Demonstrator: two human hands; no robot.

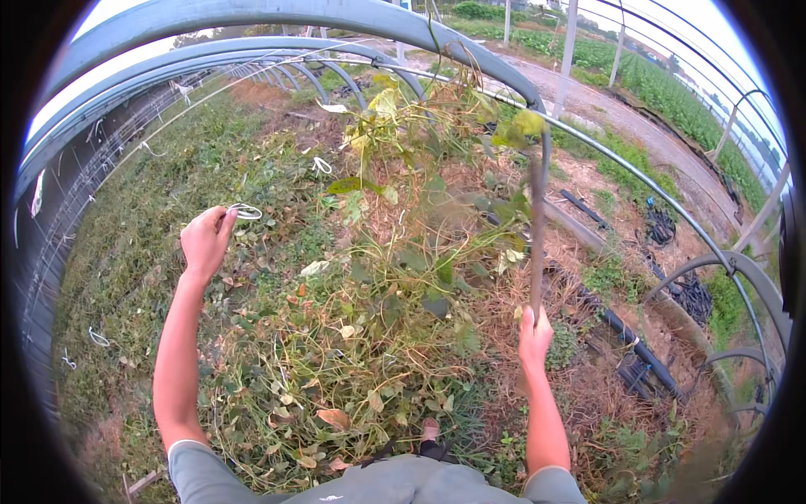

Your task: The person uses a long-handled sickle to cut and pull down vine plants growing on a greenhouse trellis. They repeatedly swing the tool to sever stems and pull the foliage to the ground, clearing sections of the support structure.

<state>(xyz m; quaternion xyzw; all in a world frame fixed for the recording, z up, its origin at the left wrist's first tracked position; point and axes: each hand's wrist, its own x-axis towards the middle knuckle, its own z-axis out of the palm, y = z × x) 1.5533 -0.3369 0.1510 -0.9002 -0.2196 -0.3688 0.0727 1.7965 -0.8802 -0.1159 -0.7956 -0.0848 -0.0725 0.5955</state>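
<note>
On the left of the head view, my left hand (206, 240) pinches a small loop of white cord (245, 212) between thumb and fingers, above low green plants. My right hand (534, 334) grips the lower end of a long thin stick (537, 239), which stands roughly upright and is blurred along its upper part. Between my hands lies a tangle of yellowing vines (403, 264) with dry leaves. Its upper part reaches a grey metal hoop (491, 57) and hangs about it. Another white cord loop (322, 166) lies beyond my left hand.
Curved frame tubes arch overhead, and a long metal pipe (636, 170) runs down the right side. Black plastic pipe (639, 346) and bundled black tubing (691, 298) lie on the ground at right. A dark sheet wall (38, 283) with strung cords borders the left.
</note>
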